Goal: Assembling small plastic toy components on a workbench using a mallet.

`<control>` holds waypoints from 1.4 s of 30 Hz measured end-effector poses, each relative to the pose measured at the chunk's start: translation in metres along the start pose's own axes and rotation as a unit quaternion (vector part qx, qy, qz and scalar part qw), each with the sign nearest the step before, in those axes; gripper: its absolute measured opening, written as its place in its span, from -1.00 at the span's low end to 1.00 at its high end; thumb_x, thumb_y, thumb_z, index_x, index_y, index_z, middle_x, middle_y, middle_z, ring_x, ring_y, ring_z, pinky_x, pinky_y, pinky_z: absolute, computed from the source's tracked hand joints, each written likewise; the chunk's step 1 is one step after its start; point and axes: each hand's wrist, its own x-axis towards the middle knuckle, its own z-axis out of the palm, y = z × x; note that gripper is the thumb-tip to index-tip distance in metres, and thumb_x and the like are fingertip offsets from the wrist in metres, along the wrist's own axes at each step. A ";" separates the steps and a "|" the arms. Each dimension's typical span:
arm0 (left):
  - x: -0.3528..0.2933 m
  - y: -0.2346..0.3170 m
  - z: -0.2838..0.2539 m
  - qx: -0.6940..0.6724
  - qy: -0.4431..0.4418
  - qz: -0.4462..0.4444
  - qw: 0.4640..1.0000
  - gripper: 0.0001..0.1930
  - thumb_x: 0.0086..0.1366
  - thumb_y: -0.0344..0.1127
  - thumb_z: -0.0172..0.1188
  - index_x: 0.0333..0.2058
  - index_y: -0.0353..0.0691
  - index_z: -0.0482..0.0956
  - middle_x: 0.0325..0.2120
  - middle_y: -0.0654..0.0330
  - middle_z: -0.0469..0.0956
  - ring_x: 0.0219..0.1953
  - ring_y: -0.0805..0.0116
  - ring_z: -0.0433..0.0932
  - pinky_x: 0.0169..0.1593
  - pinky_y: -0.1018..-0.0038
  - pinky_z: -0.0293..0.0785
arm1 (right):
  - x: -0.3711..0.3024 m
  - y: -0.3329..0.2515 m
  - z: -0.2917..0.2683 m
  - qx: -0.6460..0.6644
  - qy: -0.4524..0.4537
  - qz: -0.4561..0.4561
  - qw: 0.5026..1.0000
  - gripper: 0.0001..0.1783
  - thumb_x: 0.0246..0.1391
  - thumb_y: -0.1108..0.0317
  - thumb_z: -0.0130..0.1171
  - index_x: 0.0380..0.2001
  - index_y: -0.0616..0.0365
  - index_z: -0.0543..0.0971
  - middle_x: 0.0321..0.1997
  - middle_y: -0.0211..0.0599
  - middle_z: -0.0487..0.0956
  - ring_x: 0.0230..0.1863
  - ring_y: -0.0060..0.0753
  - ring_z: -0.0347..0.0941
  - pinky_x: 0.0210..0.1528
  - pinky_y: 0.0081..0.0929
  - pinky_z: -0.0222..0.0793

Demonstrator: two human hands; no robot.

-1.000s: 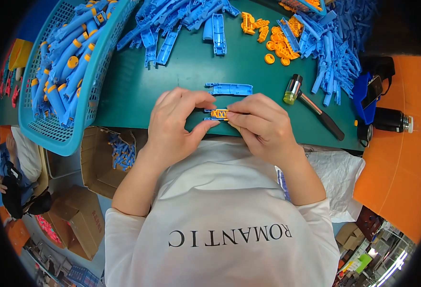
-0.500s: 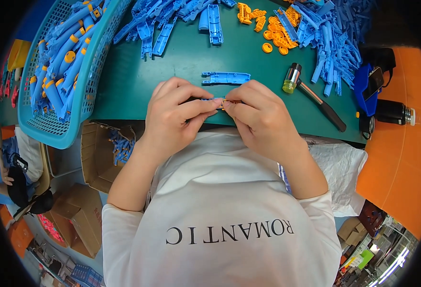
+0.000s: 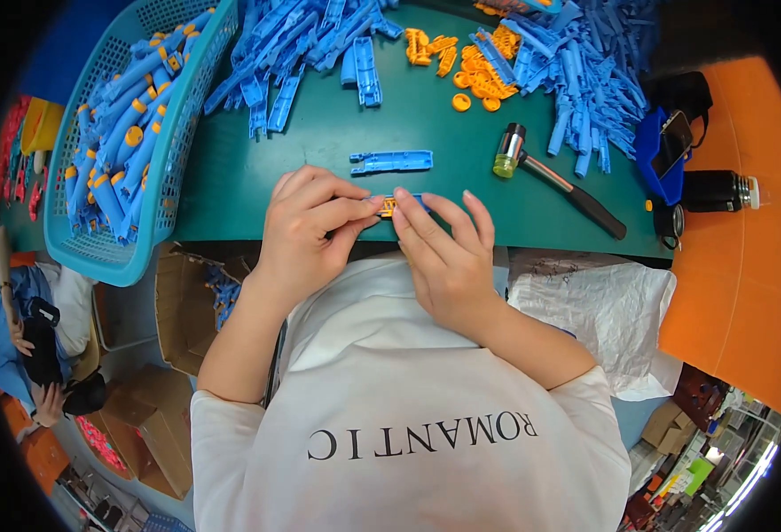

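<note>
Between the fingertips of both hands, at the table's near edge, is a blue plastic half-shell with an orange plastic insert in it. My left hand pinches its left end between thumb and fingers. My right hand has thumb and forefinger on the right part, while its other fingers stretch out and spread. Those fingers hide much of the shell. Just beyond lies a second blue half-shell, hollow side showing, touched by neither hand.
A turquoise basket of blue tubes with orange ends stands left. Blue half-shells and orange parts lie at the back, more blue pieces at back right. A hammer lies right, near a black flask.
My right hand's outer fingers have spread and lifted, and more of the orange insert shows. My left hand keeps its pinch. The whole view has shifted slightly.
</note>
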 end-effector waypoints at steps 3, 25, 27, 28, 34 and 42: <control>0.000 0.005 0.000 0.019 -0.010 0.007 1.000 -0.81 0.03 -0.47 0.47 -0.32 -0.13 0.74 -0.34 0.30 0.67 -0.26 0.23 0.58 -0.15 0.31 0.43 | 0.005 0.004 -0.006 -0.011 0.010 -0.009 1.000 -0.54 0.05 0.47 0.24 0.08 0.17 0.64 0.27 -0.32 0.58 0.10 -0.23 0.49 0.40 -0.04 0.08; 0.009 0.026 0.014 -0.004 0.055 -0.019 0.998 -0.67 0.09 -0.45 0.48 -0.12 -0.19 0.73 -0.21 0.16 0.64 -0.24 0.24 0.60 -0.11 0.37 0.52 | 0.108 0.139 -0.046 0.068 0.128 0.222 0.964 -0.86 0.13 0.41 0.33 -0.30 0.26 0.73 -0.42 -0.17 0.72 -0.44 -0.41 0.66 -0.35 -0.47 0.54; 0.009 0.028 0.012 -0.200 0.101 -0.162 0.961 -0.60 0.14 -0.45 0.47 0.00 -0.26 0.68 -0.14 0.08 0.64 -0.28 0.38 0.61 -0.13 0.48 0.55 | 0.099 0.108 -0.059 0.330 0.011 0.281 0.901 -0.86 0.15 0.44 0.33 -0.27 0.30 0.72 -0.42 -0.29 0.71 -0.41 -0.56 0.63 -0.34 -0.58 0.53; 0.014 0.034 0.010 -0.294 0.119 -0.200 0.927 -0.58 0.25 -0.46 0.40 0.09 -0.30 0.63 -0.13 0.07 0.64 -0.29 0.48 0.62 -0.17 0.55 0.57 | 0.092 0.094 -0.059 0.351 0.001 0.265 0.898 -0.87 0.15 0.46 0.34 -0.26 0.31 0.72 -0.40 -0.31 0.71 -0.41 -0.58 0.62 -0.35 -0.60 0.53; 0.040 0.038 -0.007 -0.457 0.068 -0.299 0.835 -0.69 0.35 -0.49 0.31 0.05 -0.41 0.64 -0.27 0.14 0.69 -0.29 0.49 0.64 -0.18 0.53 0.61 | 0.060 0.049 -0.056 0.252 0.023 0.073 0.965 -0.85 0.09 0.59 0.36 -0.24 0.36 0.72 -0.24 -0.23 0.73 -0.34 -0.49 0.67 -0.26 -0.58 0.60; 0.024 0.021 -0.016 -0.264 0.034 -0.041 0.963 -0.71 0.15 -0.62 0.39 -0.12 -0.29 0.76 -0.22 0.06 0.71 -0.25 0.37 0.67 -0.24 0.53 0.56 | 0.055 0.068 -0.065 0.628 -0.196 0.277 0.701 -0.70 -0.08 0.74 0.38 -0.19 0.44 0.71 -0.20 -0.06 0.70 -0.22 -0.28 0.70 -0.07 -0.43 0.67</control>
